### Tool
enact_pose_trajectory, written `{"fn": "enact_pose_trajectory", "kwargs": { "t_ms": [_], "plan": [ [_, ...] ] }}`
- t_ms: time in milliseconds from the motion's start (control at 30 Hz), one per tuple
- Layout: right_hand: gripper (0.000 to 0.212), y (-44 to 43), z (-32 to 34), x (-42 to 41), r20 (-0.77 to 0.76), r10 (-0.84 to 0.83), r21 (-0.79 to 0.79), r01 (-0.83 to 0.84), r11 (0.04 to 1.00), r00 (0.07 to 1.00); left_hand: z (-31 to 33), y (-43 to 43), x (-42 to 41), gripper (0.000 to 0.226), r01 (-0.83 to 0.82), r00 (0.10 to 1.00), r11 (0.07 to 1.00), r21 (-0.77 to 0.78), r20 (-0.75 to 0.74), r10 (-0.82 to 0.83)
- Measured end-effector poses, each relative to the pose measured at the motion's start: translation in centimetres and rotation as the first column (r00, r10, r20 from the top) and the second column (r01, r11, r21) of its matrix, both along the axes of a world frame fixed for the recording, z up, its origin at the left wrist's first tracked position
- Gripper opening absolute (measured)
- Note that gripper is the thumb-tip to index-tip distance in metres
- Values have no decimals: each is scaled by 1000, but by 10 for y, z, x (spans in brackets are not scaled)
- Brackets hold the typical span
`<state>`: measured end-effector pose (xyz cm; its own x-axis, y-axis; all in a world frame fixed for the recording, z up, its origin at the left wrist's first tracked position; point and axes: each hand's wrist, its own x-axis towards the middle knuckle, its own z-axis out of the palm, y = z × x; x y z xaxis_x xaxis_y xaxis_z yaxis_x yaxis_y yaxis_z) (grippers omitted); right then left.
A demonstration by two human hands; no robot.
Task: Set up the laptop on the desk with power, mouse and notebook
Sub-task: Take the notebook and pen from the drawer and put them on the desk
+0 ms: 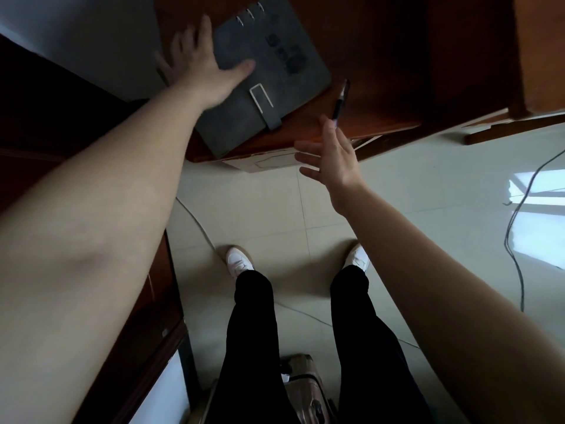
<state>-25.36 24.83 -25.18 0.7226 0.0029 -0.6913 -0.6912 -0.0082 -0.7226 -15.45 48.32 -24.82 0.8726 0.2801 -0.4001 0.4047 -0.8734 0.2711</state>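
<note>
Notebook flat on the surface, close to its near corner; left hand spread on the notebook's left part. Pen just right of the notebook, touching right hand at the surface's front edge. Suitcase on the floor behind the feet; cable on the floor to the right.

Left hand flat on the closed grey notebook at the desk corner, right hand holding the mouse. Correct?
Not quite. The head view shows the right hand holding a pen, not a mouse. The left hand does rest on the closed grey notebook at the desk corner.
</note>
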Motion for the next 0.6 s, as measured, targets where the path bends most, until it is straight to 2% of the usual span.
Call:
{"fn": "enact_pose_trajectory", "kwargs": {
  "t_ms": [167, 267, 367, 433, 467, 533, 600],
  "plan": [
    [61, 12, 0, -12, -22, 93, 33, -92, 995, 995, 7, -21, -38, 96, -15, 1000, 999, 48, 10, 15],
    [57, 19, 2, -16, -55, 21, 105, -15, 994, 998, 12, -36, -72, 96, -60, 998, 996, 73, 9, 59],
    [42, 19, 1, -21, -105, -76, 192, 95, 977, 992, 11, -44, -103, 101, -172, 984, 984, 37, 48, 171],
    [43, 16, -3, -23, -98, -103, 224, 123, 967, 990, 5, -45, -119, 107, -262, 965, 963, -65, 7, 263],
    [46, 12, -5, -25, -83, -117, 232, 134, 964, 990, 3, -46, -129, 109, -313, 950, 935, -168, -46, 309],
    [49, 3, -9, -27, -52, -130, 228, 139, 964, 990, 1, -48, -147, 106, -404, 914, 790, -462, -161, 373],
    [49, -8, -6, -33, -36, -122, 201, 127, 971, 992, 2, -52, -166, 85, -423, 898, 622, -658, -212, 386]
  ]
}}
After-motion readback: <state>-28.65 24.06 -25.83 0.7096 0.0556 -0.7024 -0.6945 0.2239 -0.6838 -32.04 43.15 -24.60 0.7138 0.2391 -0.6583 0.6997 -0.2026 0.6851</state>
